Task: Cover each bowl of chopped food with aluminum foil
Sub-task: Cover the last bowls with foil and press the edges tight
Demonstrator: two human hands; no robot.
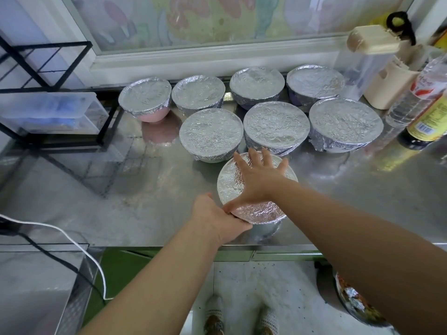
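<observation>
Pressing foil [228,184] with right hand [258,180]; left hand [215,218] seemingly pinches edge.

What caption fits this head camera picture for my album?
Left hand grips the nearest bowl while right hand presses its foil; seven covered bowls sit behind.

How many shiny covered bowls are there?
8 foil-covered round bowls: four at back, three in middle, one in front under the right hand, left hand at its rim. None seems hidden.

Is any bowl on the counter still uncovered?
No, all eight bowls wear foil, including the near bowl under the right hand.
</observation>
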